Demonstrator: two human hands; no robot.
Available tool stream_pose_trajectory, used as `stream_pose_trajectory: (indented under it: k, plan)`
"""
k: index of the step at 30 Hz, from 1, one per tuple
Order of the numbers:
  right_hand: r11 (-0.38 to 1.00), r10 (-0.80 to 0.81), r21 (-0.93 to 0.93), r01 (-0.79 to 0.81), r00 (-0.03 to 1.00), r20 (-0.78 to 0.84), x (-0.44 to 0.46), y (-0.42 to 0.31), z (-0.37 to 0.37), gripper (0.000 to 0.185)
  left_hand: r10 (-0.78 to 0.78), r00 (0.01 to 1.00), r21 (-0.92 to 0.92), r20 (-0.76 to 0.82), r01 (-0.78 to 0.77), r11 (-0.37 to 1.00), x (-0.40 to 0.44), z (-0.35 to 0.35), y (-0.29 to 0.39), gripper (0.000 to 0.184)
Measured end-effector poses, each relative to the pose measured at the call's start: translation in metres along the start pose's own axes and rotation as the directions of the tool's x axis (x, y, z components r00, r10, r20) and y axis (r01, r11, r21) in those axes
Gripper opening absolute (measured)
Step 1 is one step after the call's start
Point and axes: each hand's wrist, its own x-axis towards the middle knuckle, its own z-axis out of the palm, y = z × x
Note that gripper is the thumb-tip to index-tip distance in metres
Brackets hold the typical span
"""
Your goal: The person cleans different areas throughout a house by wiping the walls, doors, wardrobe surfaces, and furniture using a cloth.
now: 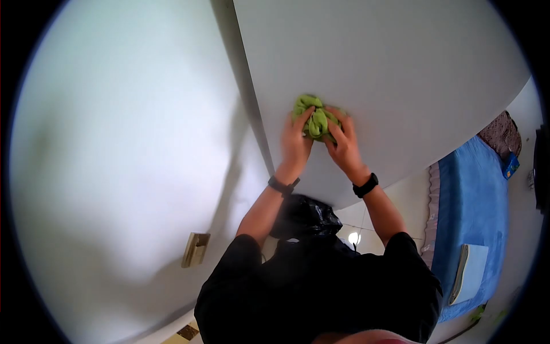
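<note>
A bunched green cloth (317, 121) is pressed up close to a large, smooth, pale grey panel (389, 69). My left hand (296, 143) grips the cloth from its left side, slightly blurred, with a black band on the wrist. From the right, my right hand (344, 143) has its fingers curled over the same cloth; a black watch (365, 185) sits on that wrist. Both arms reach forward. Whether the cloth's far side touches the panel is hidden.
A white wall (126, 143) with a switch plate (195, 250) runs along the left. Below my hands is a black plastic bag (309, 215) on the tiled floor (372, 229). To the right stands a blue-covered bed (470, 200) with a folded pale cloth (470, 274) on it.
</note>
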Motion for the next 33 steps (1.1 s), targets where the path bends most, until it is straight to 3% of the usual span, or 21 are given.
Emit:
stream_pose_trajectory:
  k: [6, 11, 12, 18, 21, 24, 28, 33]
  plan:
    - [0.987, -0.052, -0.163, 0.007, 0.960, -0.275, 0.023, 0.001, -0.050, 0.046, 0.337, 0.939, -0.090, -0.062, -0.341, 0.936, 0.050, 0.030, 0.051, 0.057]
    - [0.932, -0.032, -0.338, -0.126, 0.905, -0.425, -0.053, 0.053, -0.066, 0.045, 0.440, 0.879, -0.176, 0.183, -0.411, 0.895, 0.024, 0.070, 0.075, 0.052]
    - [0.925, 0.007, -0.345, -0.160, 0.914, -0.405, -0.072, 0.059, -0.063, 0.045, 0.437, 0.865, -0.166, 0.247, -0.407, 0.898, 0.014, 0.075, 0.069, 0.051]
    - [0.928, 0.121, -0.306, -0.212, 0.949, -0.291, -0.147, 0.083, -0.015, 0.047, 0.425, 0.865, -0.239, 0.266, -0.369, 0.898, -0.049, 0.103, -0.007, 0.047]
    - [0.944, 0.141, -0.271, -0.187, 0.973, -0.181, -0.143, 0.069, 0.010, 0.040, 0.289, 0.892, -0.148, 0.348, -0.252, 0.956, -0.068, 0.083, -0.043, 0.048]
    - [0.978, 0.150, -0.143, -0.155, 0.988, -0.040, -0.124, 0.061, 0.033, 0.048, 0.273, 0.916, -0.077, 0.294, -0.263, 0.962, -0.066, 0.058, -0.074, 0.049]
    - [0.995, 0.092, -0.037, -0.089, 0.991, 0.094, -0.066, 0.032, 0.052, 0.052, 0.119, 0.989, 0.020, 0.087, -0.121, 0.992, -0.043, 0.017, -0.077, 0.048]
    - [1.000, -0.017, 0.026, 0.016, 0.999, 0.052, -0.006, 0.008, 0.034, 0.055, 0.114, 0.987, 0.030, -0.115, -0.112, 0.993, -0.003, 0.003, -0.051, 0.047]
